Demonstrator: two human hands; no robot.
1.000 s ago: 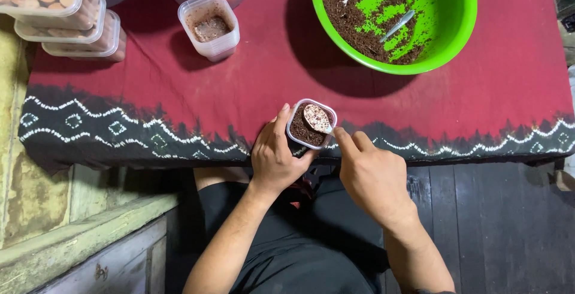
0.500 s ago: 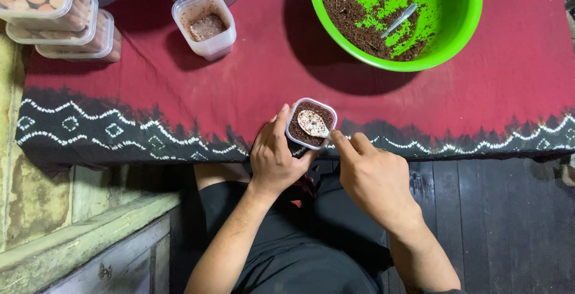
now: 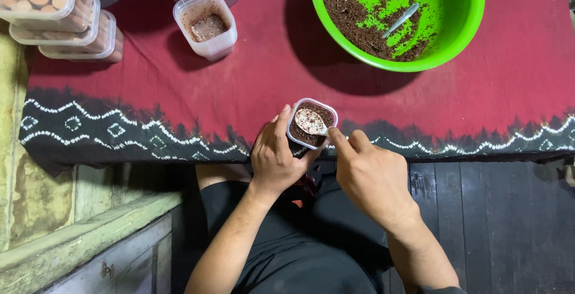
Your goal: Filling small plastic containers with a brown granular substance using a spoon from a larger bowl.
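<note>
A small clear plastic cup of dark brown crumbs (image 3: 312, 123) is held at lower centre of the frame, over the dark patterned hem of the red cloth-covered table (image 3: 497, 108). The left hand (image 3: 277, 157) is wrapped around its side; the right hand (image 3: 372, 177) is pinched on a small white plastic spoon (image 3: 310, 121) resting on the filling. The cup is judged light, thin-walled and easily squeezed, best gripped by its walls. Open cloth lies above it; the green plastic bowl (image 3: 464, 30) sits upper right.
</note>
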